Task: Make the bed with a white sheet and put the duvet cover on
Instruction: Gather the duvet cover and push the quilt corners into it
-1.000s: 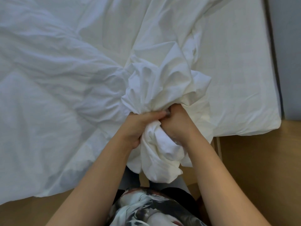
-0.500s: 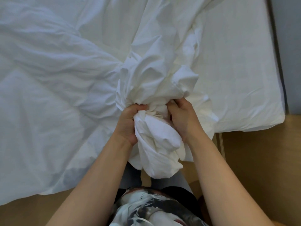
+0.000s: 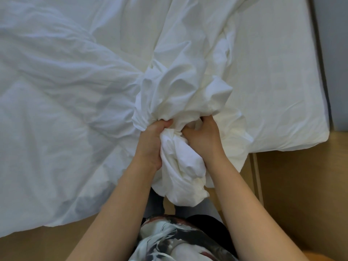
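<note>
Bunched duvet cover (image 3: pixel 180 102) on mattress (image 3: pixel 278 87), near its corner

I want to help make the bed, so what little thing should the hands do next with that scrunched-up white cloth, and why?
Probably push the gathered folds up the bed, away from the body. The left hand and right hand both grip them at a tight neck, a lump hangs below off the bed edge, and the rest lies wrinkled across the mattress.

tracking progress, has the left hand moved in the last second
Yes: the left hand slid slightly left, away from the mattress corner, and off the right hand.
</note>
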{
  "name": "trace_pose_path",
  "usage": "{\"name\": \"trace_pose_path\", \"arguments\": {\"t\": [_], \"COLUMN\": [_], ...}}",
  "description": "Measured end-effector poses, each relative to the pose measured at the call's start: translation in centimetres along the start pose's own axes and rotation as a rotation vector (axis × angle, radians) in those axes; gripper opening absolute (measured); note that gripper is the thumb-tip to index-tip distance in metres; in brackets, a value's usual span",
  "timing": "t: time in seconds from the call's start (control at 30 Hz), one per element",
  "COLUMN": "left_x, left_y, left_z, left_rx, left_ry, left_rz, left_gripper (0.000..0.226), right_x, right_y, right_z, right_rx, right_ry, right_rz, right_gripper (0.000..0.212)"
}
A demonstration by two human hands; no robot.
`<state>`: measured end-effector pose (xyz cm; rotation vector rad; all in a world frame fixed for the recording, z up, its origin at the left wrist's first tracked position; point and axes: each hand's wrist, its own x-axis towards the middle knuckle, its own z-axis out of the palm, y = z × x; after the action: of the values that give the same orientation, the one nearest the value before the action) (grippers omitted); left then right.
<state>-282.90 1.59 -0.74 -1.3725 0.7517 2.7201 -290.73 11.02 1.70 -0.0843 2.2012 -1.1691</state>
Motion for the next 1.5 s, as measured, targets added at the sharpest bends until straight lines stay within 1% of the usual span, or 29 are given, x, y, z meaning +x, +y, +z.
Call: {"name": "trace_pose_path", "arguments": {"t": [0.03,0.1,0.13,0.2,0.3,0.37,0.4,0.43,0.47,0.53,0.63,0.73,0.87,0.93,1.0,1.03,1.1,1.17,1.33,1.4,1.47,1.5], "left_x": [-0.1,-0.2,-0.2,-0.1,0.4,0.7,0.8,1.0,1.0,1.0,1.0,1.1,1.1,1.1,1.0,0.9,0.8,0.9,0.8,0.8,1.0,0.9], "left_y": [-0.1,-0.2,-0.3,-0.7,-0.9,-0.7,-0.6,-0.6,-0.6,-0.8,-0.9,-0.9,-0.9,-0.7,-0.7,-0.6,-0.6,-0.7,0.1,0.5,0.7,0.9], "left_z": [-0.1,-0.7,-1.0,-1.5,-1.8,-1.8,-1.8,-1.9,-1.9,-2.0,-2.1,-2.4,-2.8,-2.9,-2.7,-2.7,-2.5,-2.6,-2.2,-1.7,-2.1,-2.5], "left_rx": [-0.042,-0.145,-0.192,-0.267,-0.338,-0.34,-0.329,-0.317,-0.304,-0.29,-0.279,-0.255,-0.252,-0.243,-0.218,-0.201,-0.175,-0.167,-0.03,0.056,0.265,0.324], "left_ry": [-0.021,-0.074,-0.077,-0.044,-0.022,-0.039,-0.049,-0.06,-0.073,-0.097,-0.097,-0.083,-0.105,-0.119,-0.141,-0.139,-0.112,-0.096,-0.078,0.004,0.156,0.218], "left_rz": [-0.015,0.003,0.03,0.043,0.015,0.0,-0.003,-0.001,0.006,0.01,0.007,0.011,0.013,-0.009,-0.03,-0.037,-0.035,-0.019,-0.017,-0.007,0.086,0.115], "left_gripper": [0.023,0.015,0.015,0.02,0.025,0.026,0.027,0.028,0.028,0.029,0.029,0.028,0.028,0.028,0.027,0.024,0.022,0.024,0.022,0.022,0.039,0.046], "right_x": [-0.1,-0.3,-0.2,-0.1,0.9,1.5,1.7,1.8,1.9,1.9,1.7,1.4,1.1,0.9,0.6,0.4,0.2,0.0,-0.7,-0.9,-0.9,-0.8], "right_y": [0.1,0.3,0.6,0.6,0.1,-0.2,-0.2,0.0,0.2,0.7,0.8,1.2,1.4,1.5,1.5,1.5,1.7,2.0,2.4,2.3,2.3,2.3], "right_z": [0.1,0.4,0.6,1.1,1.5,1.2,0.9,0.6,0.5,0.7,1.2,1.7,2.0,2.0,2.1,2.2,2.5,2.7,2.8,3.0,2.9,2.7], "right_rx": [-0.017,-0.084,-0.131,-0.206,-0.28,-0.087,0.008,0.043,0.008,-0.146,-0.194,-0.235,-0.211,-0.17,-0.144,-0.133,-0.122,-0.104,0.026,0.036,0.096,0.13], "right_ry": [0.02,0.024,0.026,-0.005,-0.11,-0.168,-0.167,-0.151,-0.134,-0.124,-0.127,-0.13,-0.159,-0.172,-0.17,-0.158,-0.121,-0.093,-0.066,-0.027,0.066,0.098], "right_rz": [-0.004,-0.036,-0.055,-0.061,0.028,0.203,0.275,0.301,0.286,0.197,0.136,0.141,0.173,0.205,0.189,0.179,0.152,0.133,0.122,0.119,0.163,0.185], "right_gripper": [0.04,0.022,0.022,0.031,0.03,0.017,0.01,0.011,0.012,0.011,0.013,0.032,0.036,0.032,0.02,0.018,0.022,0.024,0.011,0.011,0.015,0.016]}}
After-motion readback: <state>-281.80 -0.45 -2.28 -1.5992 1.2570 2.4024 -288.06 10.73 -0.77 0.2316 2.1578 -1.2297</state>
